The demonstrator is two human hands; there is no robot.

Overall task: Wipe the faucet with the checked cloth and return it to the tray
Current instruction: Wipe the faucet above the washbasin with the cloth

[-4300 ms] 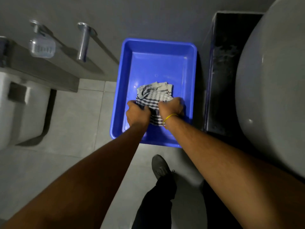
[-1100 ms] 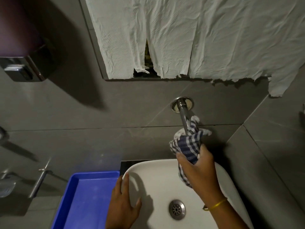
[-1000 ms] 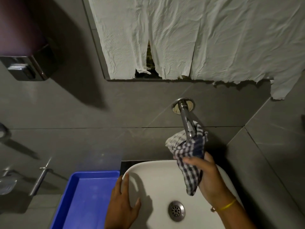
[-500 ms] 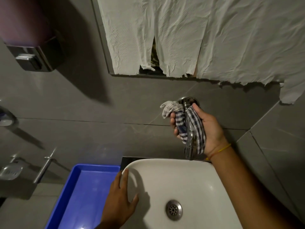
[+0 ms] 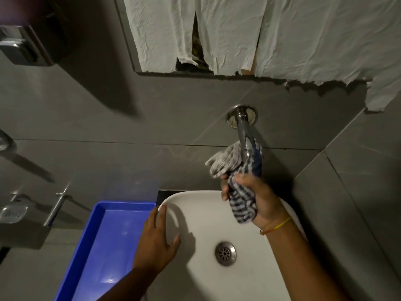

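A chrome faucet (image 5: 242, 124) juts out of the grey tiled wall above the white basin (image 5: 217, 213). The blue-and-white checked cloth (image 5: 238, 168) is wrapped around the spout's outer end, hiding its tip. My right hand (image 5: 258, 200) grips the cloth from below, a yellow band on its wrist. Fingers spread, my left hand (image 5: 157, 240) lies flat on the basin's left rim. To the left of the basin sits the blue tray (image 5: 102, 242), with nothing in it.
Torn white paper (image 5: 260, 35) covers a mirror above the faucet. A soap dispenser (image 5: 23, 48) hangs at the upper left. A metal soap dish (image 5: 12, 211) and a wall lever (image 5: 55, 208) sit left of the tray. The basin drain (image 5: 225, 254) is uncovered.
My right hand has slid the cloth down the spout from the wall end to the outer end. My left hand has stayed on the basin rim.
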